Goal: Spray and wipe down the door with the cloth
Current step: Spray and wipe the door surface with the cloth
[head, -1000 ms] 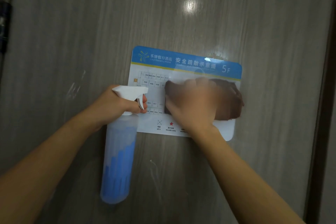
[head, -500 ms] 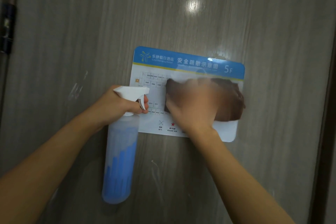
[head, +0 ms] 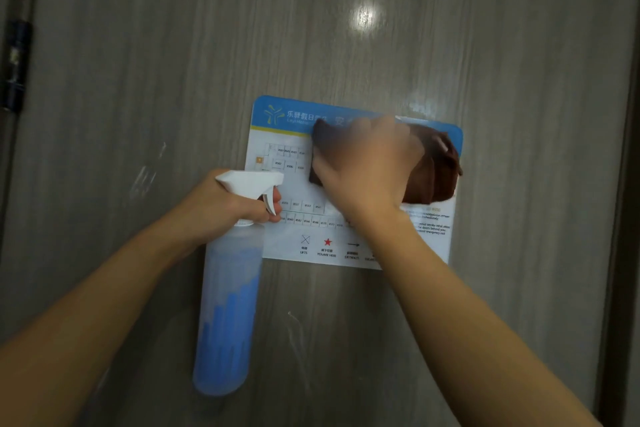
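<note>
Against the grey wood-grain door, the left hand grips the spray bottle, finger on the trigger, likely kept ready. Further right, the right hand presses a brown cloth onto the evacuation plan sign, rubbing its top.

— What do I have on my arms?

— Nothing. My left forearm and right forearm are both bare as far as the frame's lower edge.

— And the hands?

— The left hand is bare too. The right hand is blurred, so I can't make out fine detail.
</note>
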The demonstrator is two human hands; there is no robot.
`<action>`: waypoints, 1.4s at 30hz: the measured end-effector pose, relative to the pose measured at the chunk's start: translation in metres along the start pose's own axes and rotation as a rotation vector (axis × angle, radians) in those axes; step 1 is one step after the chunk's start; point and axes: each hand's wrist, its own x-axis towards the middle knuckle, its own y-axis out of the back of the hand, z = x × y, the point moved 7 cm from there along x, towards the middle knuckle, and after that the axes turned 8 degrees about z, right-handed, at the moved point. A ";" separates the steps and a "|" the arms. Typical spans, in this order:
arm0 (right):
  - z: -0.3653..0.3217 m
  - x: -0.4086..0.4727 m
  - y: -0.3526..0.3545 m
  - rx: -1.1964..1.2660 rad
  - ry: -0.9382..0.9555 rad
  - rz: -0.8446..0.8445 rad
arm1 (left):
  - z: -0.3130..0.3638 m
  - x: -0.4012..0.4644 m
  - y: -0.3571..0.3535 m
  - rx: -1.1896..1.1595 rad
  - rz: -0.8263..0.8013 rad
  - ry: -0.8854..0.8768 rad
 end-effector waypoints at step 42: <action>-0.023 -0.084 0.011 0.048 0.093 -0.079 | 0.009 -0.006 0.049 0.066 0.082 -0.036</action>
